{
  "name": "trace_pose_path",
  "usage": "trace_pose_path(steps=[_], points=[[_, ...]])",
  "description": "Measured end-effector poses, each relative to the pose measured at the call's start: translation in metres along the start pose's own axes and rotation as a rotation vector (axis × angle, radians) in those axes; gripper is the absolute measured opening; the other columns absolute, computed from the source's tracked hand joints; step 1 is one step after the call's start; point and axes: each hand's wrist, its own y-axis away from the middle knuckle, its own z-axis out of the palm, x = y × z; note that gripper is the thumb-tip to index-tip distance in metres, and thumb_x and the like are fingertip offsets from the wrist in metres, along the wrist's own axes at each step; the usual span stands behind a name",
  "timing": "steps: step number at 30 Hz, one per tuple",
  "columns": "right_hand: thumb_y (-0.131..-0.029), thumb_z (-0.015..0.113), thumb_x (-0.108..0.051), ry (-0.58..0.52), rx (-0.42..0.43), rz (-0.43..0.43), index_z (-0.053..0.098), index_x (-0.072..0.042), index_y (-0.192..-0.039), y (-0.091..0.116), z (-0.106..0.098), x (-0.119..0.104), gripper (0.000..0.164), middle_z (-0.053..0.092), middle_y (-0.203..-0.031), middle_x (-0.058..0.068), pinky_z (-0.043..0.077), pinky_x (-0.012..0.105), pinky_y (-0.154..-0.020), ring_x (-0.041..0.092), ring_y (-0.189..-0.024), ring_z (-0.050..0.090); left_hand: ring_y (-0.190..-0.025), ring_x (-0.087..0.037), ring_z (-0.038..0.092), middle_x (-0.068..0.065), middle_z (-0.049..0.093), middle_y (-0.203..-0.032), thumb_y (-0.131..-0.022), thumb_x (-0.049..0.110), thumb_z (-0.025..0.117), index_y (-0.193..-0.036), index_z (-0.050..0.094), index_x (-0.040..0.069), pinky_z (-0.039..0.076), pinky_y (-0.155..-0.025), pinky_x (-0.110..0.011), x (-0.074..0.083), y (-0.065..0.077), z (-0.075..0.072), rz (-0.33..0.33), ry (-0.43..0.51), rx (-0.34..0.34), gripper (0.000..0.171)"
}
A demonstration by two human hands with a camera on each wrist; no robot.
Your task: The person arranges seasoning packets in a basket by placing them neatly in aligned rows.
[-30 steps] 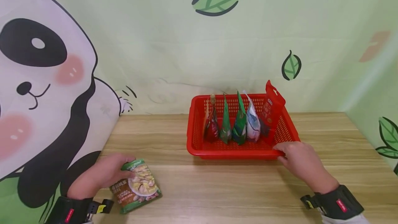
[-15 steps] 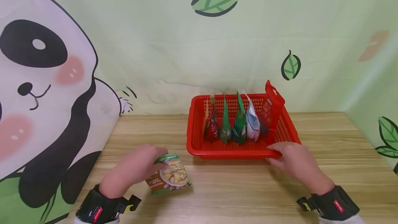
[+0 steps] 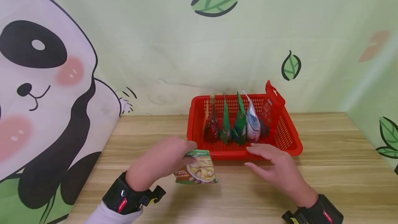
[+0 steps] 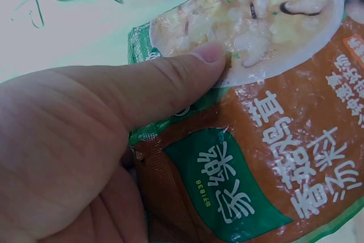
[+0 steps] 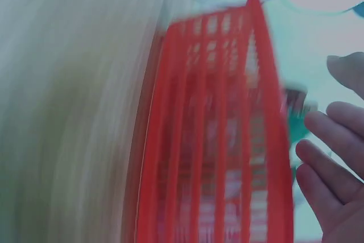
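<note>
My left hand (image 3: pixel 161 161) pinches a green and brown soup seasoning packet (image 3: pixel 200 168) by its top edge, at the basket's front left. In the left wrist view the thumb (image 4: pixel 170 81) lies over the pictured bowl on the packet (image 4: pixel 284 157); the other fingers are mostly hidden behind it. A red plastic basket (image 3: pixel 224 155) stands on the table with several upright pouches in it. My right hand (image 3: pixel 280 167) is by the basket's front rim, fingers extended, thumb apart, nothing in it. In the right wrist view its fingers (image 5: pixel 333 177) show beside the slotted red basket (image 5: pixel 213 140).
Inside the basket stand green pouches (image 3: pixel 240 123), a white and blue pouch (image 3: pixel 253 123), a dark red pouch (image 3: pixel 212 127) and a tall red packet (image 3: pixel 270 110) on the right. A printed cloth (image 3: pixel 149 44) hangs behind the wooden table (image 3: pixel 335 141).
My left hand has lifted the packet and carried it rightward, up to the basket's front left. My right hand has let go of the basket's front right rim and moved left along it.
</note>
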Motion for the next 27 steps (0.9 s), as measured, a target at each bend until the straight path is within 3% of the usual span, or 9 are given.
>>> trace_pose_path(steps=[2, 5, 8, 11, 20, 24, 27], points=[[-0.077, 0.091, -0.023, -0.117, -0.026, 0.024, 0.076, -0.025, -0.121, 0.001, 0.005, -0.011, 0.046, 0.076, -0.118, -0.008, 0.057, 0.024, -0.095, 0.012, -0.111, 0.072, -0.067, -0.007, 0.055, 0.009, 0.064, -0.076, -0.089, 0.022, 0.081, -0.092, 0.070, 0.014, 0.048, -0.063, -0.023, 0.010, -0.006, -0.005, 0.022, -0.006, 0.007, 0.014], [-0.083, 0.087, -0.026, -0.341, -0.111, 0.101, 0.074, -0.027, -0.123, 0.002, 0.013, -0.028, 0.042, 0.074, -0.121, -0.010, 0.057, 0.028, -0.096, 0.009, -0.113, 0.070, -0.067, -0.007, 0.057, 0.008, 0.067, -0.078, -0.089, 0.025, 0.081, -0.094, 0.071, 0.014, 0.050, -0.064, -0.023, 0.024, -0.013, -0.013, 0.044, -0.021, 0.007, 0.016], [-0.087, 0.083, -0.025, -0.564, -0.191, 0.192, 0.073, -0.022, -0.124, 0.002, 0.020, -0.041, 0.038, 0.075, -0.121, -0.005, 0.057, 0.032, -0.096, 0.011, -0.111, 0.070, -0.065, -0.006, 0.058, 0.007, 0.068, -0.077, -0.090, 0.027, 0.080, -0.095, 0.071, 0.015, 0.050, -0.062, -0.023, 0.036, -0.018, -0.019, 0.068, -0.042, 0.006, 0.016], [-0.089, 0.081, -0.018, -0.705, -0.225, 0.256, 0.072, -0.016, -0.122, 0.002, 0.025, -0.048, 0.035, 0.076, -0.117, 0.002, 0.059, 0.030, -0.092, 0.014, -0.103, 0.072, -0.065, -0.006, 0.059, 0.008, 0.069, -0.077, -0.090, 0.028, 0.080, -0.096, 0.071, 0.016, 0.049, -0.061, -0.022, 0.045, -0.021, -0.023, 0.079, -0.061, -0.002, 0.016], [-0.088, 0.081, -0.018, -0.725, -0.189, 0.339, 0.075, -0.010, -0.118, 0.001, 0.031, -0.058, 0.032, 0.078, -0.108, 0.007, 0.062, 0.029, -0.074, 0.010, -0.088, 0.073, -0.066, -0.005, 0.059, 0.008, 0.070, -0.080, -0.091, 0.031, 0.078, -0.100, 0.071, 0.017, 0.048, -0.059, -0.021, 0.059, -0.030, -0.029, 0.079, -0.086, -0.021, 0.018], [-0.089, 0.080, -0.018, -0.709, -0.166, 0.312, 0.075, -0.009, -0.115, 0.001, 0.033, -0.061, 0.028, 0.079, -0.104, 0.007, 0.062, 0.029, -0.070, 0.009, -0.085, 0.073, -0.068, -0.006, 0.061, 0.008, 0.071, -0.081, -0.092, 0.032, 0.078, -0.099, 0.071, 0.017, 0.049, -0.060, -0.022, 0.059, -0.032, -0.027, 0.090, -0.101, -0.007, 0.018], [-0.090, 0.079, -0.020, -0.672, -0.164, 0.317, 0.076, -0.009, -0.113, 0.001, 0.033, -0.063, 0.026, 0.079, -0.103, 0.006, 0.061, 0.028, -0.069, 0.007, -0.083, 0.072, -0.070, -0.007, 0.061, 0.007, 0.072, -0.084, -0.092, 0.029, 0.078, -0.099, 0.070, 0.016, 0.051, -0.065, -0.022, 0.056, -0.033, -0.024, 0.100, -0.063, 0.019, 0.017]])
